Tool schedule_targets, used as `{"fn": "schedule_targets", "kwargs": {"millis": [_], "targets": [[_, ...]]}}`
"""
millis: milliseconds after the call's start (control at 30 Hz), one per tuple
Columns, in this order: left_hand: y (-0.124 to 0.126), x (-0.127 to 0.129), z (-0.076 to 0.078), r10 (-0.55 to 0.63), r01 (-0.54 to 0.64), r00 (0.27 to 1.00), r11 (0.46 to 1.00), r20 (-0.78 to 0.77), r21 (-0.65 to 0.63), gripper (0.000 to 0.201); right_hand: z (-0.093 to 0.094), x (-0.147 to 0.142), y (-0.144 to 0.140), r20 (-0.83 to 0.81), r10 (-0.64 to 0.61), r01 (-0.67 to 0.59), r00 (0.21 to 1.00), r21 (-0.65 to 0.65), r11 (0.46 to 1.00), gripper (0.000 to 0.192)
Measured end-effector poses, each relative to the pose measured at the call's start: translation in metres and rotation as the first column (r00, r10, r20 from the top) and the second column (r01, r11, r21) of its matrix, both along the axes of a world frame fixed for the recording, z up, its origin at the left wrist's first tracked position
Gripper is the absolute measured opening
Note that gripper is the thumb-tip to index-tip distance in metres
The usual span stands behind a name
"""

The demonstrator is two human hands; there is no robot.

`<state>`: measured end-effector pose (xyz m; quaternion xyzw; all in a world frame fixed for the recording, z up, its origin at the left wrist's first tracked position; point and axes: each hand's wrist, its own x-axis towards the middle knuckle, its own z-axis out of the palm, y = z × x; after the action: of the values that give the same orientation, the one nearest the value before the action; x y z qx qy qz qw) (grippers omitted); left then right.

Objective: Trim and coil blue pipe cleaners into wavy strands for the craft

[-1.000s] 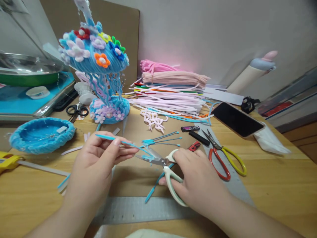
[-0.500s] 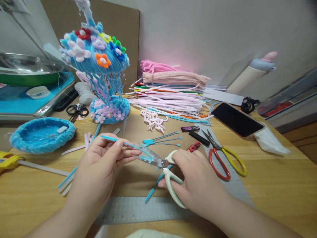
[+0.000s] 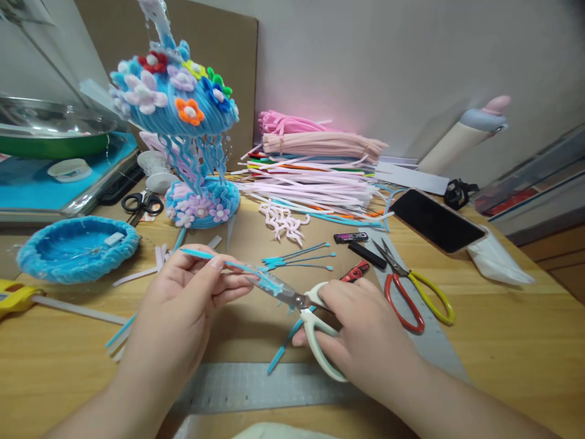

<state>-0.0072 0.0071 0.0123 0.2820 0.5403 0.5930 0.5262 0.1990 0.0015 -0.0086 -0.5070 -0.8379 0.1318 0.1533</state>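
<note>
Scissors [image 3: 300, 301] closed further. Left hand [image 3: 180, 296] pinches thin, fuzzy blue stick [image 3: 196, 253]; right hand [image 3: 363, 326] grips pale-handled scissors. Dark packet [image 3: 350, 237]: writing too blurry.

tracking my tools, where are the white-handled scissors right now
In the head view, the white-handled scissors are just below centre, in the right hand, blades at the blue strip that the left hand holds.

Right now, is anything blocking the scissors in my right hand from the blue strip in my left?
Nothing visible does. The scissors in your right hand appear to meet the blue strip held in your left hand; only blue fuzz shows at the blades.
</note>
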Motion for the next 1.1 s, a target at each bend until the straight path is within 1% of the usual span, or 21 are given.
{"fn": "schedule_targets", "kwargs": {"millis": [233,400,500,633,700,867,1100], "targets": [[-0.0015,-0.0020,-0.0004,-0.001,0.002,1.000,1.000,-0.031,0.007,0.017,0.0006,0.0018,0.0020,-0.020,0.006,-0.006,1.000,0.010,1.000,0.036],[-0.0007,-0.0037,-0.0019,-0.010,0.013,0.996,0.999,-0.090,0.031,0.014,0.0007,0.0014,0.0027,-0.036,-0.009,0.009,0.999,-0.020,1.000,0.032],[-0.0008,-0.0034,-0.0016,-0.017,0.019,0.999,0.999,-0.050,0.028,0.014,0.0006,0.0007,0.0025,-0.040,-0.015,0.015,0.999,-0.006,1.000,0.029],[-0.0009,-0.0007,-0.0005,-0.072,0.073,0.997,0.997,0.028,-0.022,0.015,0.0023,-0.0003,0.0017,-0.020,-0.009,0.010,1.000,0.028,1.000,0.030],[-0.0006,0.0003,-0.0001,-0.081,0.083,0.996,0.996,0.049,-0.042,0.015,0.0039,-0.0011,0.0012,-0.013,-0.008,0.009,1.000,0.023,1.000,0.032],[0.0005,0.0000,-0.0006,-0.035,0.036,0.998,0.998,0.045,-0.041,0.016,0.0045,-0.0026,0.0015,0.014,-0.010,0.010,1.000,0.007,1.000,0.034],[-0.0009,0.0011,-0.0026,-0.068,0.070,0.997,0.996,0.041,-0.047,0.018,0.0016,-0.0011,0.0029,0.033,-0.016,0.015,0.999,0.012,1.000,0.029]]}}
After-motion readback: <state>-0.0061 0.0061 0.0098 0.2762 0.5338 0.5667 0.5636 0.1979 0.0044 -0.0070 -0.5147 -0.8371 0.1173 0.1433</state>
